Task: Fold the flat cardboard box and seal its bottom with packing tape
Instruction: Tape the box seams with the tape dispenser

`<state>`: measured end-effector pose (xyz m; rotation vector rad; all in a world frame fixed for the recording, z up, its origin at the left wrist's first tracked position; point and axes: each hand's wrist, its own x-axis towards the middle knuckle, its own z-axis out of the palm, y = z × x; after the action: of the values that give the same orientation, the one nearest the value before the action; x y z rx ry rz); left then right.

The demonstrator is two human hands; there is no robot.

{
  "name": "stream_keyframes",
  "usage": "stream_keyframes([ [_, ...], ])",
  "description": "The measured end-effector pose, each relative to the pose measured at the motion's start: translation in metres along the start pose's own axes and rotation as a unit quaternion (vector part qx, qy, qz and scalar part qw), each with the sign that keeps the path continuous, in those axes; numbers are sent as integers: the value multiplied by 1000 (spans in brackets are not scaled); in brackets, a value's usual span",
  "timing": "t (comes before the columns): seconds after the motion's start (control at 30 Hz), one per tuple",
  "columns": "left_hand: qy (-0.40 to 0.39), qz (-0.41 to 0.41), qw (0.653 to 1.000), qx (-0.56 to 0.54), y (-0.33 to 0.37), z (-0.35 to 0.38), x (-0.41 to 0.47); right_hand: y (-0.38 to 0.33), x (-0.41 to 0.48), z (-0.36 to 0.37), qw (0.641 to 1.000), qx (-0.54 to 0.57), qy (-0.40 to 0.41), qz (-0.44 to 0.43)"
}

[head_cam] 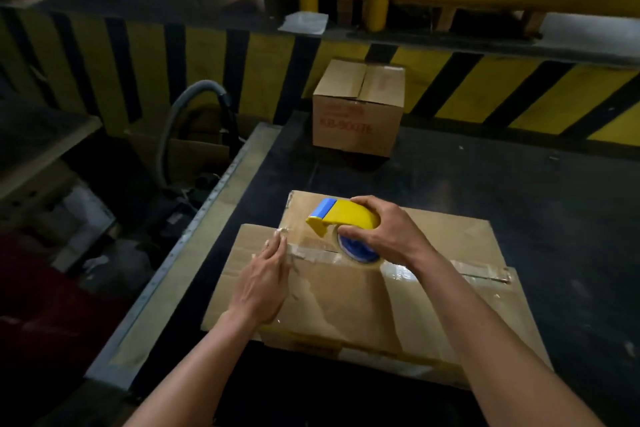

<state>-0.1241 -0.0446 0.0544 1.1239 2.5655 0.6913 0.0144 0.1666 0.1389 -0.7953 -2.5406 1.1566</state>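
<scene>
Currently: cardboard box (349, 291) under both hands on dark surface (519, 184). Left hand (265, 282) flat, fingers spread, pressing tape strip (311, 253) on seam. Right hand (384, 230) gripping yellow tape dispenser (341, 215), just beside left.

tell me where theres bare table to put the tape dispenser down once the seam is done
Bare dark table lies right of the box being taped, and between it and the small closed box behind. The left strip by the metal edge is narrow. The box top is crowded: left hand, right hand on the tape dispenser.
</scene>
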Motion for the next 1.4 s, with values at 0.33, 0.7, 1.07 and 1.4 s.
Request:
stream_keyframes([
  [0.33,63,-70,970,-225,-21,-8,21,-10,28,45,998,-34,-38,-40],
  [0.7,-43,-214,822,-527,2,-52,72,-1,33,45,997,3,-44,-64],
  [1.07,-177,-250,660,-686,-15,-62,80,1,40,41,995,21,-56,-74],
  [1.4,-70,-163,893,-415,-18,-55,92,1,45,42,992,-8,-86,-90],
])
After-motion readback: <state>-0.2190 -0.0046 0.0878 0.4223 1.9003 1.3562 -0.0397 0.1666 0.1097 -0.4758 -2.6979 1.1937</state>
